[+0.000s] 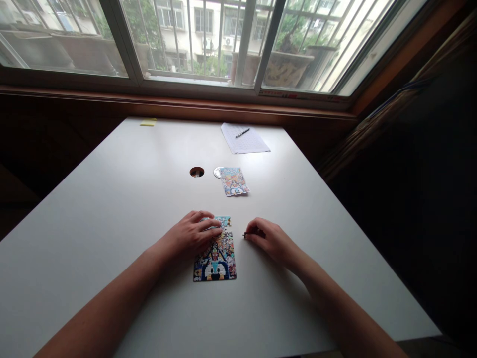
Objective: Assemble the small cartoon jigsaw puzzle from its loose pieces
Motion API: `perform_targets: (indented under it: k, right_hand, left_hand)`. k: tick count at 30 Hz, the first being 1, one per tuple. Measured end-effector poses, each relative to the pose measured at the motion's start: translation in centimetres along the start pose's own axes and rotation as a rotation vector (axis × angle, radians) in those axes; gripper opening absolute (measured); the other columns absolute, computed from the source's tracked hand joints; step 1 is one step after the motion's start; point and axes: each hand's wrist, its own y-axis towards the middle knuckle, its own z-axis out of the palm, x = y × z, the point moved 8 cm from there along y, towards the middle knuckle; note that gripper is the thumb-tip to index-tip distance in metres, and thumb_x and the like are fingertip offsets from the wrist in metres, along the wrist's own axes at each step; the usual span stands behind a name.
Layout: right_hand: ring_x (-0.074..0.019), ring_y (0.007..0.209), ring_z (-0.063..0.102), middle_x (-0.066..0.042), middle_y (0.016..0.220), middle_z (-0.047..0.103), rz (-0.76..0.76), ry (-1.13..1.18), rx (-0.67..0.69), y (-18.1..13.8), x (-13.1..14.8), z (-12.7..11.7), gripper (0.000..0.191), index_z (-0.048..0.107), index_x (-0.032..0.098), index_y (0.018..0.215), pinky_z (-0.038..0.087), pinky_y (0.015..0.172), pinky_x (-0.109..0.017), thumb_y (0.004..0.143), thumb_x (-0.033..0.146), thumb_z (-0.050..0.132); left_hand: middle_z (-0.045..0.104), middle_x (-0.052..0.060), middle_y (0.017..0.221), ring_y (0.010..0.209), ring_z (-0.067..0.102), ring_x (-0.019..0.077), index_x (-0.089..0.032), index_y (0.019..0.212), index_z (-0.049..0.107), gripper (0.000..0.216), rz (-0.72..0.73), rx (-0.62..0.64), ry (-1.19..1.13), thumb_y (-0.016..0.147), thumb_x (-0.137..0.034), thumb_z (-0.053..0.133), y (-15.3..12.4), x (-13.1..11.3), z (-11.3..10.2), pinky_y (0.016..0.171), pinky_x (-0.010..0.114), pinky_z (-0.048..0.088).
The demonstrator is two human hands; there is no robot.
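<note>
A small colourful jigsaw puzzle (216, 258) lies flat on the white table (112, 209) in front of me. My left hand (194, 232) rests on its upper left part, fingers laid flat over the pieces. Just right of the puzzle, my right hand (265, 237) is closed in a pinch on a tiny dark piece (245, 234) at the tabletop. Farther back lies a printed picture card (234, 181) with the same cartoon design.
A round cable hole (197, 172) sits mid-table, with a small round disc (217, 172) beside the card. At the back lie a sheet of paper (244, 138) with a pen (242, 133) and a yellow sticky note (148, 122). A window runs behind; dark furniture stands right.
</note>
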Motion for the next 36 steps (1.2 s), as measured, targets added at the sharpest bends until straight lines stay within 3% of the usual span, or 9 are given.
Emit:
perform_targets:
  k: [5,11,21,28,36]
  right_hand:
    - [-0.0193,0.088,0.068,-0.004,0.095,0.073,0.107,0.188,-0.045,0.7,-0.2,-0.5,0.015,0.069,0.022,0.098,0.052,0.082,-0.032,0.088,0.032,0.063]
    - [-0.02,0.082,0.07,-0.004,0.087,0.074,0.21,0.324,0.019,2.1,0.3,0.5,0.023,0.072,0.02,0.099,0.053,0.08,-0.032,0.086,0.036,0.064]
    - [-0.0158,0.069,0.063,-0.002,0.082,0.073,0.263,0.252,0.0,3.9,0.6,1.8,0.02,0.074,0.019,0.089,0.046,0.061,-0.025,0.08,0.036,0.066]
    - [-0.018,0.079,0.067,-0.002,0.083,0.075,0.227,0.154,-0.022,4.1,1.6,2.0,0.015,0.076,0.021,0.084,0.047,0.069,-0.025,0.079,0.032,0.068]
    - [-0.0163,0.065,0.064,-0.001,0.075,0.073,0.238,0.046,-0.007,4.0,2.1,2.0,0.012,0.075,0.022,0.082,0.046,0.061,-0.026,0.08,0.031,0.067]
  left_hand:
    - [0.063,0.003,0.131,0.125,0.047,0.0246,-0.025,0.13,0.057,0.033,-0.009,-0.011,-0.01,0.098,-0.024,0.053,0.1,-0.1,-0.2,0.101,0.04,0.041]
    - [0.062,0.002,0.132,0.125,0.047,0.0252,-0.025,0.127,0.059,0.031,-0.007,-0.005,-0.012,0.096,-0.023,0.055,0.1,-0.1,-0.1,0.102,0.042,0.041]
    - [0.063,0.006,0.131,0.125,0.047,0.0257,-0.025,0.13,0.058,0.034,-0.002,-0.009,0.0,0.096,-0.024,0.056,0.1,-0.2,-0.1,0.101,0.041,0.043]
    - [0.064,0.006,0.129,0.123,0.048,0.0257,-0.024,0.131,0.057,0.035,0.013,-0.024,0.012,0.096,-0.025,0.057,0.1,-0.3,-0.1,0.1,0.041,0.043]
    - [0.064,0.006,0.126,0.12,0.049,0.0251,-0.025,0.13,0.057,0.034,0.014,-0.043,0.028,0.095,-0.025,0.057,0.2,-0.4,-0.1,0.098,0.04,0.043]
